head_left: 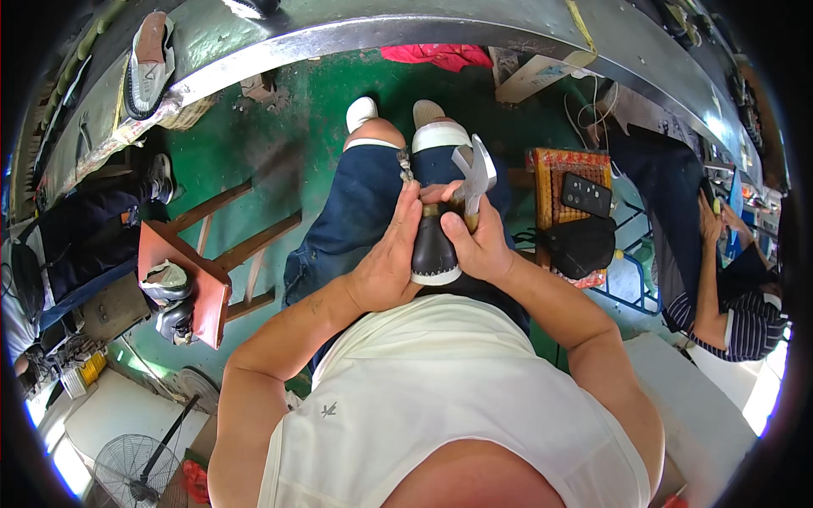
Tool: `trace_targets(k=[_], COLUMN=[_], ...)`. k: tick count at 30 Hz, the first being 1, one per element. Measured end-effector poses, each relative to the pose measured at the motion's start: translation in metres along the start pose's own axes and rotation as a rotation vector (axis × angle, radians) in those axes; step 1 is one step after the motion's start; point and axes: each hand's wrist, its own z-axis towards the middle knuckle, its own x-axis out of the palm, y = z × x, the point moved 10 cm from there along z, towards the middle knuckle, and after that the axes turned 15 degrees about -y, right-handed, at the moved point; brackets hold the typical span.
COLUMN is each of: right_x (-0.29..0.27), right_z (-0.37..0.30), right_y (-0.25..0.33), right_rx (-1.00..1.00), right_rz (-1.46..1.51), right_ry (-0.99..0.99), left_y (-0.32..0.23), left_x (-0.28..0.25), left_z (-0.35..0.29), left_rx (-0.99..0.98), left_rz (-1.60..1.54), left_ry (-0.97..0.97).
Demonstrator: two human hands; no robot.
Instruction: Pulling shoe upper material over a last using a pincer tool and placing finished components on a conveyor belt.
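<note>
A dark leather shoe (434,245) with a white stitched edge is held upright over my lap, close to my white shirt. My left hand (391,252) presses along its left side, fingers together and pointing away from me. At those fingertips sticks up a thin grey-brown thing (406,166) whose kind I cannot make out. On the shoe's right side, my right hand (483,241) is closed round a hammer (480,169), its shiny curved metal head pointing up and away. The right thumb lies against the shoe. The far part of the shoe is partly hidden by my fingers.
A metal-edged workbench (356,35) curves across the far side, with a brown-and-white shoe (149,68) at its left. Shoes rest on a wooden stool (207,292) to the left. A beaded seat (550,182) at right holds a phone (586,196) and black pouch (580,247). Co-workers sit either side.
</note>
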Motion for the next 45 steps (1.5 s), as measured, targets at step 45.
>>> trace_targets(k=[45], right_x=[-0.077], right_z=[-0.034], right_y=[-0.006], right_rx=[0.426], right_rz=[-0.919], right_ry=[0.629], left_y=[0.099], left_x=[0.04], left_z=[-0.06], left_rx=[-1.095], left_rz=[-0.541], left_ry=[0.114])
